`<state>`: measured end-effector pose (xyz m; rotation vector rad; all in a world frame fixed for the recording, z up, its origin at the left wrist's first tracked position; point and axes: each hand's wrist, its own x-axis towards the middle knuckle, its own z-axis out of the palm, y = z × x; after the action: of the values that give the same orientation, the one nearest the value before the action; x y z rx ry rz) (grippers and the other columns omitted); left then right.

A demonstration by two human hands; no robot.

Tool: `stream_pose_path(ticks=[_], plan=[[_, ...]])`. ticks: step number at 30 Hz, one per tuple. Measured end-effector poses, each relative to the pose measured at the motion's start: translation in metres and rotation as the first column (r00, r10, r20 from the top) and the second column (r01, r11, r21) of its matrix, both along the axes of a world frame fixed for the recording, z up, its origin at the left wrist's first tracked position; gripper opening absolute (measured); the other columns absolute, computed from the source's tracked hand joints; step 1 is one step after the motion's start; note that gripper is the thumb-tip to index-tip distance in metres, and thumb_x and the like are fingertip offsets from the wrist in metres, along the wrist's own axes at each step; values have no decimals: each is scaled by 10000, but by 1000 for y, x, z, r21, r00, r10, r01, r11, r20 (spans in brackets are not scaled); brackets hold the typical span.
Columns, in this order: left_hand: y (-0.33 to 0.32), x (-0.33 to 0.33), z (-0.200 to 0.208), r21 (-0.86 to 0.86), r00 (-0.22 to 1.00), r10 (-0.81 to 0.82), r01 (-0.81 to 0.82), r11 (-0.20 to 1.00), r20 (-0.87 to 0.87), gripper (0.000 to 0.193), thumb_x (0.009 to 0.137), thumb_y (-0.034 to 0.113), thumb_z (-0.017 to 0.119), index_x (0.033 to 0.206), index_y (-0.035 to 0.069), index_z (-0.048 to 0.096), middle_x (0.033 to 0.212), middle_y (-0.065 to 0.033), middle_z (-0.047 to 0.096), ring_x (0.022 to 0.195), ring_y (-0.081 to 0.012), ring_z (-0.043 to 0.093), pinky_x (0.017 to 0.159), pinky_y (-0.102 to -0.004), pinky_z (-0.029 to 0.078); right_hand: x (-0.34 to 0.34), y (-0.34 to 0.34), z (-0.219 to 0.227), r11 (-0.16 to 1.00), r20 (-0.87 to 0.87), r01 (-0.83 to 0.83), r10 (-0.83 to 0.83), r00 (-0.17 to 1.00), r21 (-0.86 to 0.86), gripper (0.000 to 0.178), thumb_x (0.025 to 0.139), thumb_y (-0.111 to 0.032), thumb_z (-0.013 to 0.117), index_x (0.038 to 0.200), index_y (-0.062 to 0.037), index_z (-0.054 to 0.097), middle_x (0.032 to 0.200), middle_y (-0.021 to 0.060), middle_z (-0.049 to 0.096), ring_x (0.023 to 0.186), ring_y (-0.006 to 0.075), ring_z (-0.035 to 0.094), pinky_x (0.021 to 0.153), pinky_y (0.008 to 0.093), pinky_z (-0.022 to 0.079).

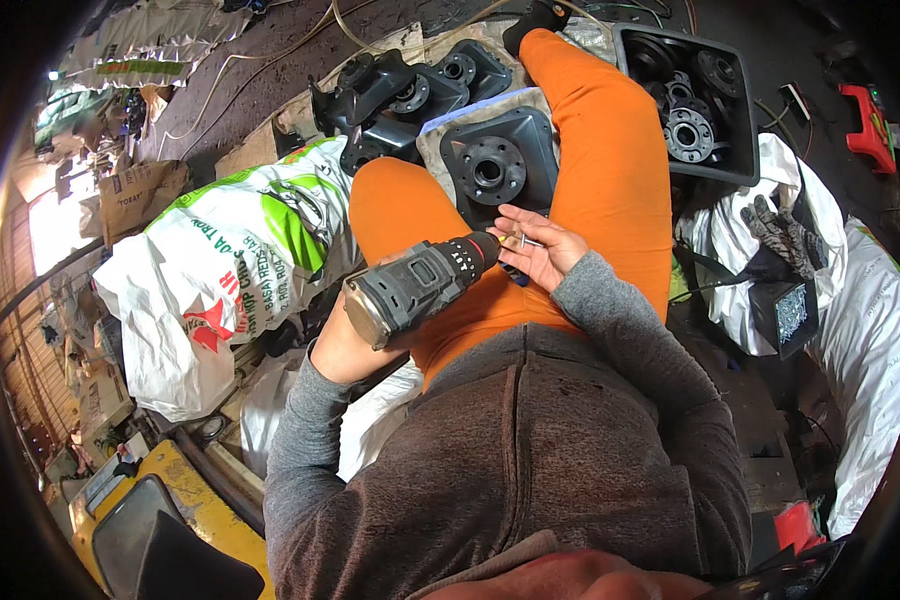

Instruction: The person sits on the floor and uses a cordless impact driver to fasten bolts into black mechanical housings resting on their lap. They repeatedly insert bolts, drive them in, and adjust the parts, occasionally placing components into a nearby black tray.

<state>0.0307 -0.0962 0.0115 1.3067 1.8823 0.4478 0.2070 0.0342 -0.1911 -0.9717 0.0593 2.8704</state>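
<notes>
In the head view, a grey-and-black cordless drill with a red ring at its chuck is held above the orange-clad left thigh. Its handle is gripped by the left hand, which is mostly hidden beneath the tool's body. The drill is pointed toward the right hand, which is turned palm up with its fingers partly curled. A small silver screw is seen at those fingers, close to the drill's tip; whether it is pinched or only rests there cannot be told.

Between the legs, a black square-flanged part with a round drilled hub is laid just beyond the right hand. Similar black parts are heaped farther off to the left. Round metal pieces are contained in a black rectangular bin on the right. Nearer, small silver fasteners are kept in an open dark box, below a dark knitted glove.
</notes>
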Motion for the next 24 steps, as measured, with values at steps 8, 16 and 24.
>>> stream_pose_path(ticks=[8,16,24], plan=[[-11,12,-4,84,1000,21,-20,996,-1,531,697,49,738,1200,-6,573,1149,-154,637,1035,-281,633,919,-362,489,2,-5,1,987,76,-23,10,997,161,265,971,-137,563,1217,-41,534,1069,112,665,871,148,675,678,257,602],[-21,-1,5,1,995,72,-72,997,75,420,716,52,739,1121,21,631,1062,-131,665,959,-286,645,855,-373,510,8,3,4,996,-19,-69,70,997,64,283,924,-232,659,1084,-1,623,734,-7,579,470,25,400,391,160,338],[-24,-9,-1,-27,994,60,-57,998,91,469,685,57,750,1135,17,623,1087,-141,654,990,-296,633,888,-383,494,10,9,1,977,-83,-175,186,979,123,308,933,-258,646,1077,13,632,671,-38,516,465,18,331,390,165,305]])
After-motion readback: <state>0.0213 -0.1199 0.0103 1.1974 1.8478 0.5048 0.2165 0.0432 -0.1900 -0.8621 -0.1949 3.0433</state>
